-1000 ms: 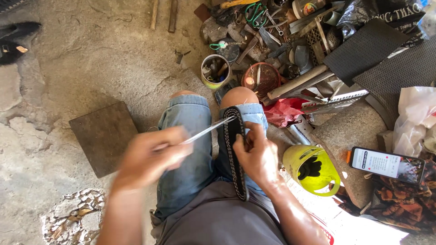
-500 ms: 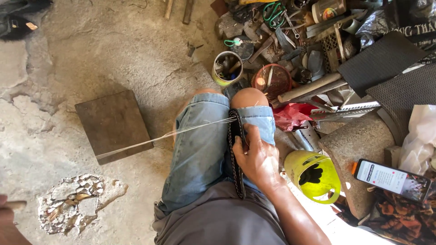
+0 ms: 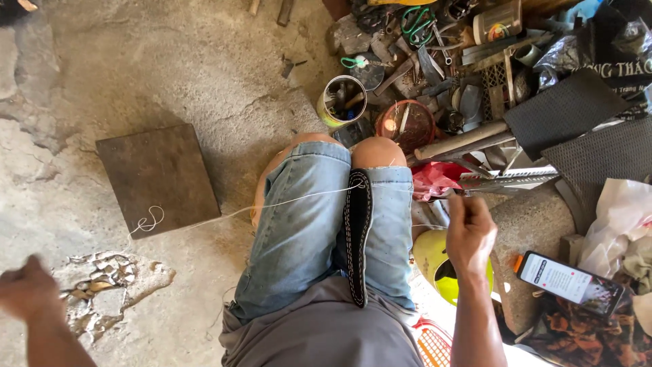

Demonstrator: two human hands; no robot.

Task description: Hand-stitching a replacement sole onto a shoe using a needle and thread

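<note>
A black shoe sole (image 3: 358,238) with white stitches along its edge stands clamped between my knees, which are in denim shorts. A white thread (image 3: 272,204) runs from its top edge out to the left over the floor and ends in a small curl near a brown board. My left hand (image 3: 28,293) is far out at the lower left, blurred, its fingers closed like a fist in line with that thread. To the right of my knee, my right hand (image 3: 468,231) is closed, with a thin strand of thread leading from the sole to it.
A square brown board (image 3: 157,178) lies on the cracked concrete floor at left. Ahead stand a tin can (image 3: 341,100) of tools, a red bowl (image 3: 405,126) and a heap of metal tools. At right are black rubber sheets (image 3: 564,112), a yellow container (image 3: 435,261) and a phone (image 3: 569,278).
My left hand has swung from over my lap far out to the lower left, drawing the thread long. My right hand has let go of the sole and moved out to the right.
</note>
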